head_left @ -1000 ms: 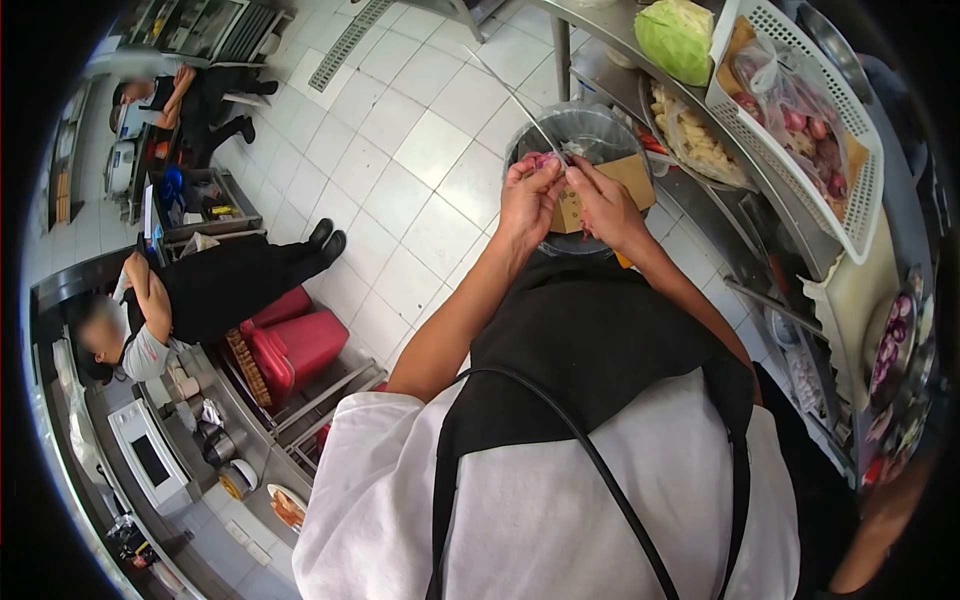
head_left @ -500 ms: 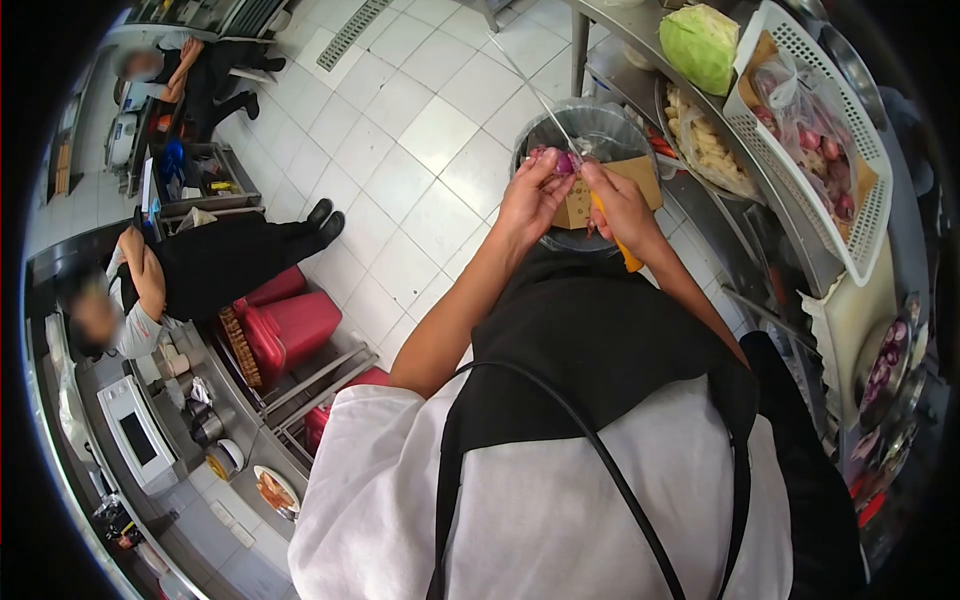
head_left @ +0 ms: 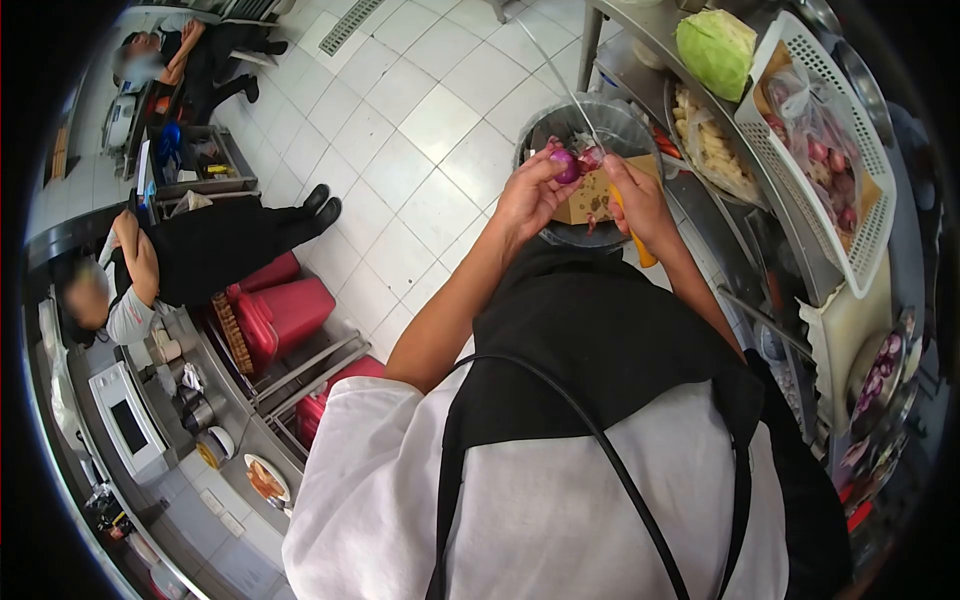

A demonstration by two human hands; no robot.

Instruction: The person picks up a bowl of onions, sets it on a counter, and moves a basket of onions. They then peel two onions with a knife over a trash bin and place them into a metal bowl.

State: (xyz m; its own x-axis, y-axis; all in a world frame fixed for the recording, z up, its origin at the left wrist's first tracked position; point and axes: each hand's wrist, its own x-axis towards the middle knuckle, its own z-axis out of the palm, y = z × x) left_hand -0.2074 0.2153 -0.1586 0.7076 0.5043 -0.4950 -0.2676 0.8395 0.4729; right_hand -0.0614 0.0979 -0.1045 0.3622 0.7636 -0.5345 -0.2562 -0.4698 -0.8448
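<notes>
A shiny purple onion is held between the fingers of my left hand. My right hand is wrapped round the orange handle of a knife, whose long thin blade points up and away past the onion. A loose piece of reddish skin shows between the two hands, by the blade. Both hands are above a dark bin with a liner, in which brown cardboard and scraps lie.
Right: a metal shelf with a cabbage, a white basket of bagged onions, a bowl of pale pieces and a bowl of cut onions. Left: two people, red bins and a counter with a plate of food.
My hands have moved slightly apart, and more of the onion's smooth purple surface shows. The knife has shifted a little to the right. The whole view has shifted slightly.
</notes>
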